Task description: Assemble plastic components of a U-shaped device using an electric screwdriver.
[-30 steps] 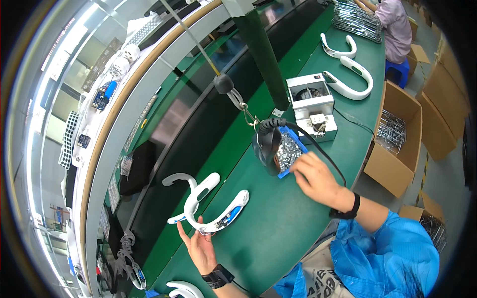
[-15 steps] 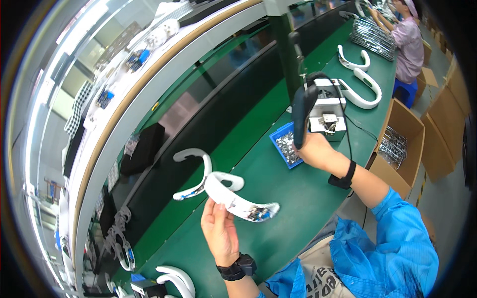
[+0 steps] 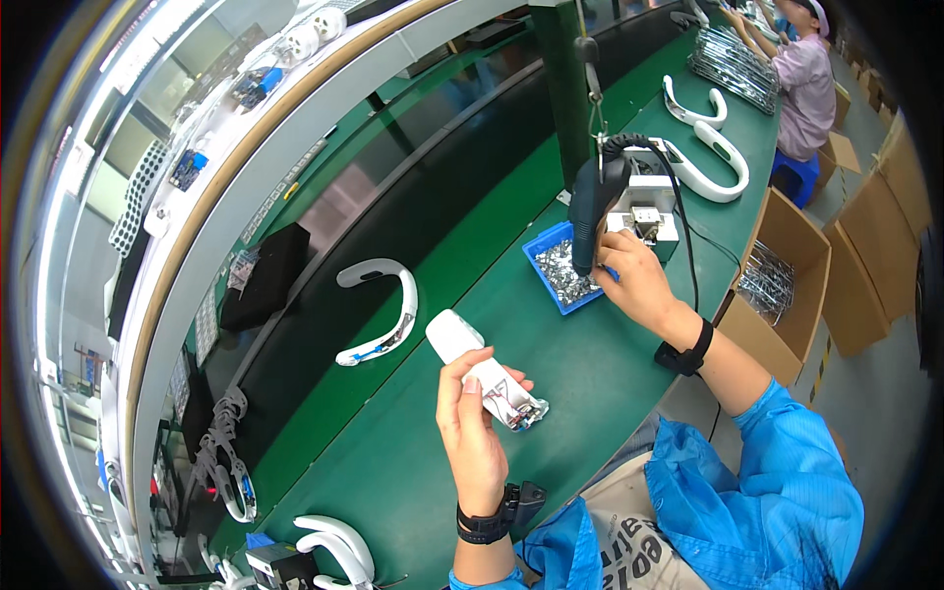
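Note:
A white curved plastic housing (image 3: pixel 454 337) with wires and a circuit board bare at its near end is gripped in my left hand (image 3: pixel 474 423), fingers wrapped round its middle above the bench. My right hand (image 3: pixel 639 283) is over the edge of a blue tray (image 3: pixel 567 312) of small metal parts, its fingers bent together. What those fingertips pinch, if anything, is too small to make out. Right beside them, a black electric screwdriver (image 3: pixel 593 211) hangs from a hook; its body partly covers the tray and my fingertips.
Another curved white part (image 3: pixel 405 305) lies to the left on the green bench (image 3: pixel 374 462). Behind the screwdriver stands a metal fixture (image 3: pixel 644 221). More white curved parts (image 3: pixel 723 177) lie farther along. Metal rods fill a cardboard box (image 3: pixel 787 339) at right; a person (image 3: pixel 804 88) works at the far end.
My left hand has moved right and turned the housing so its wired end faces me. My right hand has come off the screwdriver's lower end and down to the tray.

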The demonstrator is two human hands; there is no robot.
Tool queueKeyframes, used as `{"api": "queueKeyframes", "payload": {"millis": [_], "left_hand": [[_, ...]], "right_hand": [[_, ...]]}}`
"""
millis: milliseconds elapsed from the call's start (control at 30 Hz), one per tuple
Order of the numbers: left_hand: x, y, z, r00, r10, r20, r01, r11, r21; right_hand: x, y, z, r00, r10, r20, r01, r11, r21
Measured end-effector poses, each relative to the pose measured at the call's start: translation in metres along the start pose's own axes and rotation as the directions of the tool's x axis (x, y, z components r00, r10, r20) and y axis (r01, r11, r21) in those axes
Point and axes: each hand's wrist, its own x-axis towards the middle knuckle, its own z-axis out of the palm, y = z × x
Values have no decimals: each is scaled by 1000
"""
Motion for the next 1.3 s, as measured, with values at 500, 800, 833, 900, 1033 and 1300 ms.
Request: {"api": "queueKeyframes", "payload": {"millis": [500, 800, 833, 900, 1033, 1300], "left_hand": [[-15, 11, 12, 1000, -3, -20, 3, 1000, 12], [-11, 3, 25, 1000, 21, 21, -20, 999, -29], [-10, 3, 26, 1000, 9, 21, -8, 999, -49], [-9, -2, 21, 1000, 7, 5, -7, 1000, -27], [-12, -4, 21, 999, -1, -41, 1, 1000, -14], [-13, -1, 25, 996, 28, -81, -19, 994, 107]], "right_hand": [[-31, 5, -3, 918, 384, 95, -375, 769, 518], [-34, -123, -38, 934, 254, 249, -335, 387, 859], [-31, -131, -33, 954, 206, 217, -290, 451, 844], [-23, -147, -27, 970, 156, 188, -244, 555, 795], [-20, -158, -13, 975, 150, 162, -221, 679, 700], [-17, -152, -14, 976, 106, 191, -207, 730, 651]]}}
